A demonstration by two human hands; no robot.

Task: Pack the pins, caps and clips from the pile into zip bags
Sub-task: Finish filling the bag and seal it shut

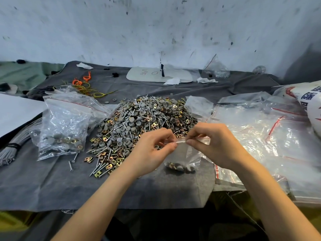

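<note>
While my left hand [156, 146] and right hand [213, 143] pinch its seal strip, I judge the zip bag [191, 153] limp, slippery, bottom-heavy; pile [147, 117] at 12 o'clock.

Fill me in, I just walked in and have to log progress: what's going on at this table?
A person is bagging small hardware. The left hand and right hand both pinch the top strip of a small zip bag, which holds a few caps and clips at its bottom. The big pile lies just behind the hands. A filled bag stands to the left, and empty bags lie to the right.
</note>
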